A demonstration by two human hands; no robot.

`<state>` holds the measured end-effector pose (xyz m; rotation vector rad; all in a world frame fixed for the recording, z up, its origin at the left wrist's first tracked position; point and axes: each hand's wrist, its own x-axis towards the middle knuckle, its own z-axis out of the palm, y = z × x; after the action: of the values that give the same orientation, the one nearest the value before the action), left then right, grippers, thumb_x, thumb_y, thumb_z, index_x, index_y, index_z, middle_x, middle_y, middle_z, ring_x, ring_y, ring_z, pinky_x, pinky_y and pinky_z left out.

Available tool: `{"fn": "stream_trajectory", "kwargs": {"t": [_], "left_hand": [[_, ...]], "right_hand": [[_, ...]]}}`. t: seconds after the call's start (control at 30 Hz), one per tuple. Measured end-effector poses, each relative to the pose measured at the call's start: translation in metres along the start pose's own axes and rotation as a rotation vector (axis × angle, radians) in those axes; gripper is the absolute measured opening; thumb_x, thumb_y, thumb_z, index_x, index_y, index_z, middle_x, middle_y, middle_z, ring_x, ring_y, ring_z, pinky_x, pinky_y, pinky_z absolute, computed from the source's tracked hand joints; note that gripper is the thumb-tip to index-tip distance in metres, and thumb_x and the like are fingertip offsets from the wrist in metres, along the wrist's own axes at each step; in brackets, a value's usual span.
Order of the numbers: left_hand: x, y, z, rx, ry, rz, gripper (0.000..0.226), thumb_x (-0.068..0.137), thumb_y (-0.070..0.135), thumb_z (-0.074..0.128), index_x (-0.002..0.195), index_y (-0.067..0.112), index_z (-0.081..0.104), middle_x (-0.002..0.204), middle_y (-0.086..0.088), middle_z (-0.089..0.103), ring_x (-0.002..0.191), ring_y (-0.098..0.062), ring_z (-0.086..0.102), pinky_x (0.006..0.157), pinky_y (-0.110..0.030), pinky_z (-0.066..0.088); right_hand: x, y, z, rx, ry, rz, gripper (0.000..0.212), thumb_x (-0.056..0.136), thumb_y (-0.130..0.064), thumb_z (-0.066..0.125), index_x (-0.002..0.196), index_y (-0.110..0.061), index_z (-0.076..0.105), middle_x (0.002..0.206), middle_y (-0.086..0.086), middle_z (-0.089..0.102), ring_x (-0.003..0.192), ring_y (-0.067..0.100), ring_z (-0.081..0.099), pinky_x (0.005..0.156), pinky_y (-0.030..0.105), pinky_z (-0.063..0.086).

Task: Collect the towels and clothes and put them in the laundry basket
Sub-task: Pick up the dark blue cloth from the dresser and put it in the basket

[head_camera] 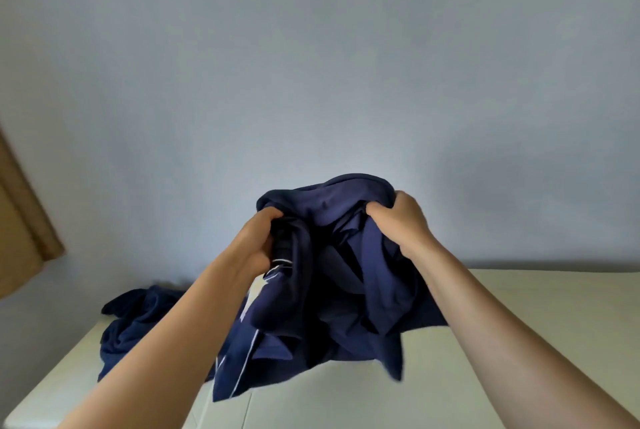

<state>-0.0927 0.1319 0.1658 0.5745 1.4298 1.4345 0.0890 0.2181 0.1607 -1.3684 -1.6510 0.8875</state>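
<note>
Both arms stretched out, left hand and right hand fisted around a bunched navy garment, another navy heap at 8 o'clock.

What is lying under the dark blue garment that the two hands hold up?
Under the dark blue garment shows the pale surface. Another dark blue cloth lies left. Anything directly beneath its hanging folds is hidden.

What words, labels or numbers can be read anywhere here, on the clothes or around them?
None can be read.
The navy garment held up by the left hand and right hand shows only white piping and a white patch, no lettering.
The other navy garment lying on the white surface is plain.
The wall and curtain carry no sign.
</note>
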Motion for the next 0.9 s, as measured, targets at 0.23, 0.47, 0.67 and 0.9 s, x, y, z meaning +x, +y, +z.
{"fn": "stream_trajectory", "kwargs": {"t": [0.23, 0.47, 0.67, 0.9], "left_hand": [[-0.024, -0.004, 0.005, 0.133, -0.348, 0.216, 0.063, 0.07, 0.018, 0.081, 0.125, 0.012, 0.051, 0.116, -0.008, 0.065, 0.093, -0.016, 0.07, 0.07, -0.025, 0.059], [-0.028, -0.022, -0.017, 0.258, -0.152, 0.492, 0.061, 0.076, -0.017, 0.061, 0.114, 0.029, 0.049, 0.11, -0.004, 0.063, 0.093, -0.016, 0.065, 0.081, -0.031, 0.057], [-0.033, -0.017, -0.024, 0.012, -0.02, 0.431, 0.058, 0.08, -0.017, 0.047, 0.128, 0.016, 0.052, 0.114, -0.007, 0.063, 0.094, -0.021, 0.062, 0.075, -0.027, 0.055], [-0.058, 0.009, -0.026, -0.286, -0.145, 0.451, 0.054, 0.082, -0.015, 0.047, 0.127, 0.015, 0.054, 0.104, -0.012, 0.067, 0.086, -0.023, 0.069, 0.075, -0.033, 0.058]], "right_hand": [[-0.035, -0.025, 0.037, 0.452, -0.394, 0.062, 0.031, 0.078, -0.024, 0.068, 0.104, -0.008, 0.067, 0.102, 0.012, 0.072, 0.091, 0.024, 0.07, 0.086, 0.038, 0.057], [-0.065, -0.031, 0.041, 0.667, -0.668, 0.098, 0.046, 0.097, -0.048, 0.037, 0.11, -0.015, 0.067, 0.113, 0.009, 0.071, 0.103, 0.017, 0.066, 0.093, 0.027, 0.05], [-0.086, -0.004, 0.052, 0.363, -0.282, -0.03, 0.047, 0.084, 0.001, 0.049, 0.126, -0.019, 0.053, 0.116, -0.004, 0.06, 0.099, 0.006, 0.057, 0.075, 0.011, 0.045], [-0.11, 0.039, 0.062, 0.088, -0.557, 0.0, 0.114, 0.052, -0.008, 0.082, 0.145, -0.028, 0.019, 0.135, -0.003, 0.049, 0.123, 0.015, 0.051, 0.101, 0.034, 0.048]]}}
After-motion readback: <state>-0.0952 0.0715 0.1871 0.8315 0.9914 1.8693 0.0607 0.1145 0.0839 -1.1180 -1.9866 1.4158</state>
